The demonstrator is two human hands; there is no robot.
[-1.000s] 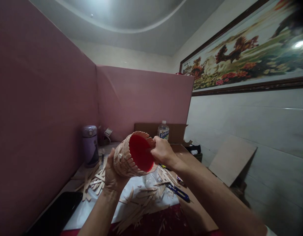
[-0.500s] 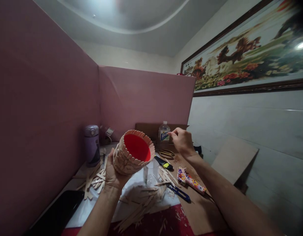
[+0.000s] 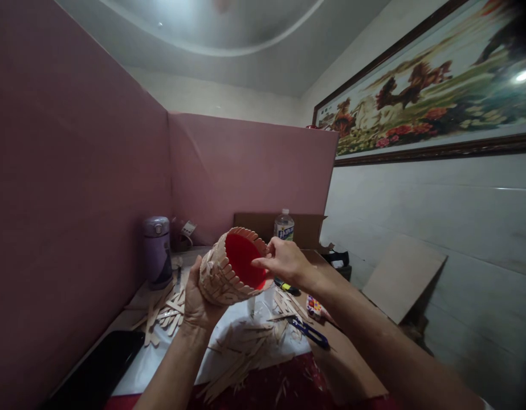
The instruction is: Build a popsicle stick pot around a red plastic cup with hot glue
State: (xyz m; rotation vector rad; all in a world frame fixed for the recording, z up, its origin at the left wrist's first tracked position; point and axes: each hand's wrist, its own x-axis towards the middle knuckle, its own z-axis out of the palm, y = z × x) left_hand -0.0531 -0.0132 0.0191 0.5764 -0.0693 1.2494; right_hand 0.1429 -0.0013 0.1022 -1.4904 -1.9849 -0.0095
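Note:
A round container [image 3: 222, 279], covered outside with pale wooden sticks and red inside, is tilted with its mouth toward the right. My left hand [image 3: 199, 302] supports it from the left and below, fingers wrapped round its side. At the right rim is my right hand [image 3: 286, 262], its thumb over the red opening and its fingers bent at the rim, closed on the container's edge. Whether anything small is between those fingers cannot be made out.
Loose wooden sticks [image 3: 171, 310] lie left and in the middle. A purple flask [image 3: 158, 253], a black phone-like slab [image 3: 100, 364], a clear bottle [image 3: 284, 226], blue-handled scissors [image 3: 312, 333], a flowered glue gun [image 3: 314, 306] and a clear cup [image 3: 263, 304] stand or lie around.
My right hand has come down and left from beside the bottle to the container's rim. The container has shifted and turned slightly in my left hand.

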